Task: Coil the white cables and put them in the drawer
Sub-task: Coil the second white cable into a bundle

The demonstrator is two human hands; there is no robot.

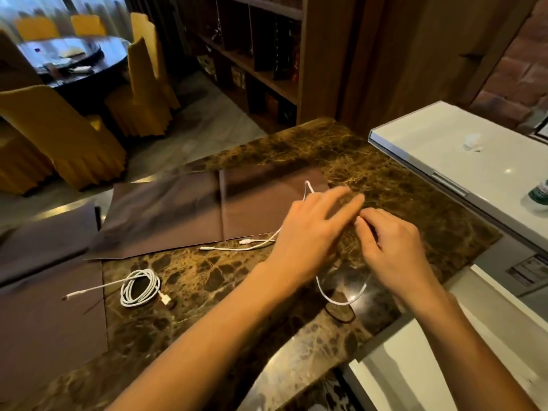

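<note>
A loose white cable (341, 299) runs through both my hands above the brown marble counter (207, 280). One loop sticks up past my left hand (311, 229), another hangs below my wrists, and its two plug ends lie on the counter to the left. My left hand holds the cable with its fingers stretched out. My right hand (388, 247) pinches the cable close to the left fingertips. A second white cable (139, 287) lies coiled on the counter at the left, one end trailing onto a brown sheet. No drawer is visible.
Brown sheets (184, 212) cover the counter's far and left parts. A white chest-like unit (462, 161) stands at the right with a green-labelled bottle (539, 197) on it. Yellow-covered chairs (62, 134), a dark round table and wooden shelves stand beyond the counter.
</note>
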